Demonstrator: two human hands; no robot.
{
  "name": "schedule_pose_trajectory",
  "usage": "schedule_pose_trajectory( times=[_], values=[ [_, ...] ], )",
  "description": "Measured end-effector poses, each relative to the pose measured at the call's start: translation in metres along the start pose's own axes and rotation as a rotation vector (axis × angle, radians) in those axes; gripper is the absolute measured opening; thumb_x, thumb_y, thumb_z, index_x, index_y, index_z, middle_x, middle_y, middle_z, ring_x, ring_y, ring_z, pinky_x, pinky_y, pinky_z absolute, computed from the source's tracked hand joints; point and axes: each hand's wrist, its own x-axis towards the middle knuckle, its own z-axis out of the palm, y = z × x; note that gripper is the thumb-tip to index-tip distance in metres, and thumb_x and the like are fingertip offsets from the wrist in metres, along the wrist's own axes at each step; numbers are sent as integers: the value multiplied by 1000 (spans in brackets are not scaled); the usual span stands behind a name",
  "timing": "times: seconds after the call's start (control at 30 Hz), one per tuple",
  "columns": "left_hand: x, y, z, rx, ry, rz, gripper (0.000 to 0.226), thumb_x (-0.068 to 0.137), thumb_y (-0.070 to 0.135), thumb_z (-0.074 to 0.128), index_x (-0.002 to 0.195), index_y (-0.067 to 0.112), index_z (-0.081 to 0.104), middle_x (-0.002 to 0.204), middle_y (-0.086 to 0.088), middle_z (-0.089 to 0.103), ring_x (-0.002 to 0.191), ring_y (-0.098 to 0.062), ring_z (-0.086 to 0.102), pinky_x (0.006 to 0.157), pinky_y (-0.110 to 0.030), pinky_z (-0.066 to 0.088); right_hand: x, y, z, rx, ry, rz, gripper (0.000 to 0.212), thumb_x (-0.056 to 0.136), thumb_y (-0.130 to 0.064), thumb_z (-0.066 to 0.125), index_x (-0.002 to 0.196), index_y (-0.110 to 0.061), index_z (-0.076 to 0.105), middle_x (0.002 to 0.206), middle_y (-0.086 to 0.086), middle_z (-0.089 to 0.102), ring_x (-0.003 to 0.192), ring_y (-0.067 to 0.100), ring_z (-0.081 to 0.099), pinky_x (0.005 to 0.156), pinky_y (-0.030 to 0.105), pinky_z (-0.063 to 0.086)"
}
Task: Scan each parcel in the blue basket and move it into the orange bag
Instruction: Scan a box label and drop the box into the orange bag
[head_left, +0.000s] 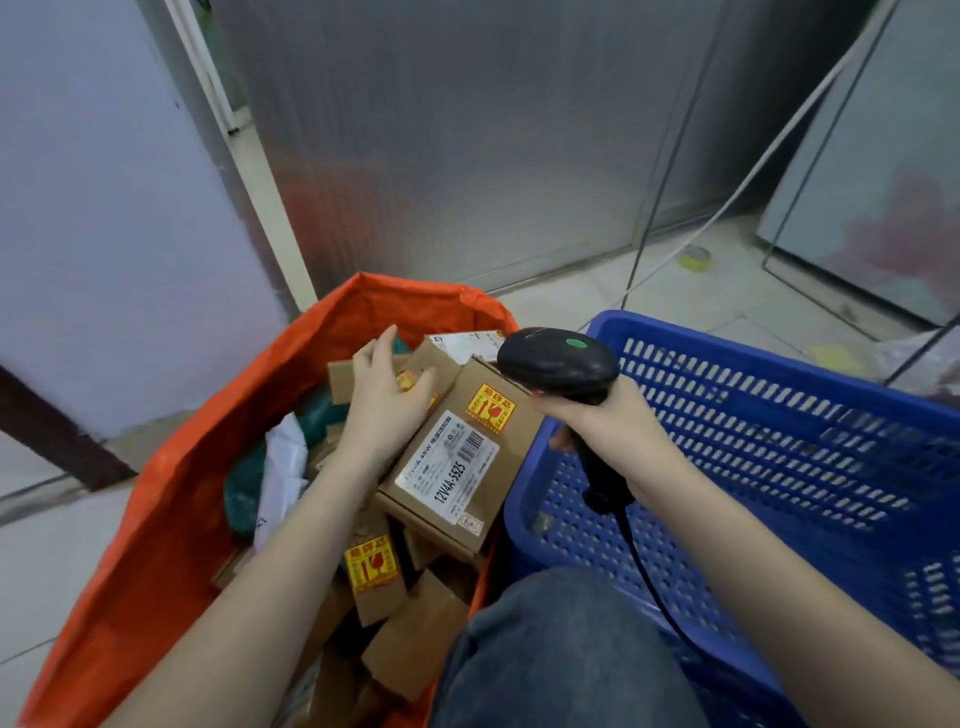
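At frame centre the left hand (387, 395) rests with loose, straight fingers on a brown cardboard parcel (457, 457) atop the heap in the orange woven bag (171, 499) — it could slide off. The right hand (597, 421) grips the black handheld scanner (558, 364) over the blue plastic basket (779, 431), whose cord may snag.

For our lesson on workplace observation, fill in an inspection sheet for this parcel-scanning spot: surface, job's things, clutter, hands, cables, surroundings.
Surface: pale tiled floor.
Job's things: orange plastic bag full of brown cardboard parcels; blue perforated plastic basket, no parcel visible inside; labelled cardboard box lying on top of the pile in the bag.
Clutter: yellow tape roll on the floor.
Hands: left hand rests open on the boxes in the bag; right hand grips a black handheld scanner.
Cables: black scanner cord; white cable along the wall.
Surroundings: grey metal panel wall.
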Motion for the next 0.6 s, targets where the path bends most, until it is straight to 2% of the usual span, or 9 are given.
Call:
schedule_pose_trajectory(
  times=[0.13, 0.23, 0.33, 0.4, 0.47, 0.53, 0.6],
  values=[
    [-3, 37, 13, -4, 14, 134, 64, 93, 32, 58, 149, 23, 28, 154, -3, 24, 137, -18, 33, 106, -32, 32, -7, 3, -36, 15, 77, 36, 8, 84, -16, 70, 90, -18, 65, 56, 5, 64, 52, 11, 62, 66, 32, 56],
    [-9, 67, 34, 34, -42, 250, 52, 93, 31, 58, 142, 25, 40, 148, 1, 33, 130, -12, 38, 99, -26, 32, -13, 11, -68, 41, 154, 54, 7, 82, -14, 70, 85, -18, 66, 51, 2, 61, 48, 11, 59, 64, 33, 54],
    [-17, 91, 68, 28, -148, 314, 41, 93, 27, 57, 133, 24, 48, 136, 1, 42, 115, -5, 42, 94, -22, 30, -20, 27, -102, -10, 231, 59, 3, 82, -10, 69, 82, -10, 66, 47, 3, 58, 48, 15, 57, 60, 31, 50],
    [-20, 98, 95, 35, -227, 334, 35, 93, 25, 57, 128, 21, 52, 128, -1, 46, 116, -9, 45, 95, -22, 32, -26, 43, -124, -65, 263, 77, 10, 82, -8, 66, 73, -11, 64, 45, 2, 57, 43, 10, 54, 54, 23, 46],
    [-23, 99, 125, 76, -323, 329, 34, 93, 24, 56, 127, 20, 53, 126, -2, 46, 119, -11, 45, 96, -21, 31, -31, 61, -145, -100, 276, 119, 20, 84, -6, 64, 65, -11, 60, 47, 3, 56, 42, 8, 53, 50, 20, 43],
    [-25, 95, 156, 138, -424, 303, 35, 94, 24, 56, 128, 19, 52, 132, -4, 44, 125, -14, 43, 95, -18, 28, -34, 84, -164, -95, 273, 169, 16, 85, -4, 63, 70, -8, 60, 53, 7, 55, 48, 13, 54, 52, 22, 44],
    [-26, 88, 185, 226, -534, 284, 37, 95, 26, 55, 131, 19, 50, 136, -5, 42, 119, -13, 45, 86, -13, 26, -35, 111, -180, -61, 288, 214, 8, 86, -3, 63, 80, -8, 61, 59, 10, 54, 50, 13, 55, 53, 23, 46]
  ],
)
